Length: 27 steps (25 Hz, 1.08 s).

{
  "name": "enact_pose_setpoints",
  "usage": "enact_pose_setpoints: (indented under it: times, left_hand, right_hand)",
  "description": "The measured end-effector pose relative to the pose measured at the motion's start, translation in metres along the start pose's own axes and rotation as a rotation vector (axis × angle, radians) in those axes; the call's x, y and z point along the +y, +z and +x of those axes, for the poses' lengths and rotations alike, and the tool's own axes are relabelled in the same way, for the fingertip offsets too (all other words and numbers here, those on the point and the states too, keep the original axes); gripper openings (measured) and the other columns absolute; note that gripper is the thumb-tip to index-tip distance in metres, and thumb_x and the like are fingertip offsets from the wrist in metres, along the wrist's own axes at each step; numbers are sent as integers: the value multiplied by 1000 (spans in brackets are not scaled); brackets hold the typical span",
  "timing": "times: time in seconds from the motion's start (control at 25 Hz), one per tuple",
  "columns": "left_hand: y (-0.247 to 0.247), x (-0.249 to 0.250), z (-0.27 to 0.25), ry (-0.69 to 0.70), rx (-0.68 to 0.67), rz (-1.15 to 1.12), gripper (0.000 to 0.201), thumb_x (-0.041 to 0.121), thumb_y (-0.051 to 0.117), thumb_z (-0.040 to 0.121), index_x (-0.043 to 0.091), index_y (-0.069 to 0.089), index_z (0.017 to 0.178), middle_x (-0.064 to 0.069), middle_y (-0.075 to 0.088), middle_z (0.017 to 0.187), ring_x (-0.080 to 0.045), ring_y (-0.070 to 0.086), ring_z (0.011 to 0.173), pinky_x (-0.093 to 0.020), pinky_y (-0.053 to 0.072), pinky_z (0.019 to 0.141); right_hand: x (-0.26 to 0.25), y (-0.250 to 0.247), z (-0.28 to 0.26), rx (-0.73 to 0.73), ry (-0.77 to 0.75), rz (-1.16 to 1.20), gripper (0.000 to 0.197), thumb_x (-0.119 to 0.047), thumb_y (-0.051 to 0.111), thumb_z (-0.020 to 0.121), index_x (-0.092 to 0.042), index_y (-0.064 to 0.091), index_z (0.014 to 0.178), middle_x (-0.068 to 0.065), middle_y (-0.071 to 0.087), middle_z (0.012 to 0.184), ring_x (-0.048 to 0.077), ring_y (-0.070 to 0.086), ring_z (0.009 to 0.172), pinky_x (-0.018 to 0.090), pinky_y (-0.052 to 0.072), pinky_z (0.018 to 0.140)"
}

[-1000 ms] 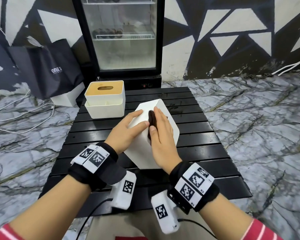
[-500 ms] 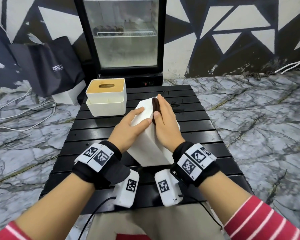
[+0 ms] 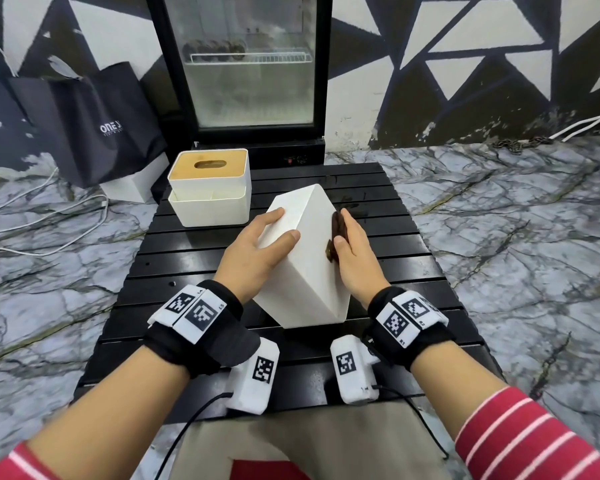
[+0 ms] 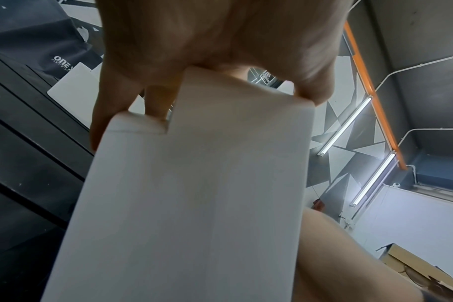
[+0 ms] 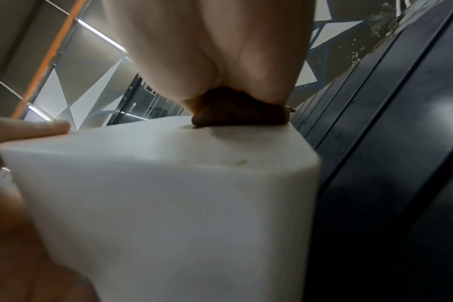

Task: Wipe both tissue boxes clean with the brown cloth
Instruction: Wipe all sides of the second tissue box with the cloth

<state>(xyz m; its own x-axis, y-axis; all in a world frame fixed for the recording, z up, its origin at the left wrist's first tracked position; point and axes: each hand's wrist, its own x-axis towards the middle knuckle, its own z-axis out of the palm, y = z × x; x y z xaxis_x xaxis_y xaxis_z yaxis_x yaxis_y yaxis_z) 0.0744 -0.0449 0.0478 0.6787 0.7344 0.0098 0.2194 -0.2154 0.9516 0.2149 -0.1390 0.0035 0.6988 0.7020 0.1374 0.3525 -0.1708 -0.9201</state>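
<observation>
On the black slatted table (image 3: 416,271) a plain white tissue box (image 3: 309,271) stands tipped up on one corner. My left hand (image 3: 260,244) grips its left side, thumb on the upper face; the left wrist view shows those fingers (image 4: 207,51) curled over the box's (image 4: 194,194) far end. My right hand (image 3: 352,252) holds the brown cloth (image 3: 338,226) under its thumb and presses it flat on the box's right face. Seen from the right wrist, the cloth (image 5: 238,110) is bunched between hand and box (image 5: 168,194). A second white tissue box with a wooden lid (image 3: 208,188) stands at the back left.
A glass-door fridge (image 3: 253,64) stands behind the table. A black shopping bag (image 3: 97,126), a white box (image 3: 132,188) and a white cable (image 3: 32,216) are on the marble floor to the left. The table's right half and front strip are bare slats.
My right hand slid the cloth up the box's upper face, then round onto its right face. The box turned a little in my left hand, which kept its hold.
</observation>
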Motion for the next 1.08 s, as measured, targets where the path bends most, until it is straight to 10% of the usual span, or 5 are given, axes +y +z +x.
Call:
enact_pose_setpoints:
  times: [0.4, 1.08]
  left_hand:
    - [5, 0, -2, -8, 27, -2, 54, 43, 64, 83, 32, 47, 133, 11, 47, 133, -10, 47, 118, -22, 34, 93]
    - [2, 11, -2, -8, 81, -8, 58, 47, 64, 79, 32, 47, 132, 1, 49, 134, -16, 50, 114, -25, 39, 92]
  right_hand:
    - [-14, 2, -11, -40, -75, 54, 48, -5, 33, 95, -19, 29, 141, 1, 34, 143, 12, 28, 131, 21, 18, 107]
    - [-14, 9, -48, 14, 98, 62, 47, -9, 33, 96, -16, 26, 142, 2, 28, 149, 18, 24, 137, 32, 16, 115]
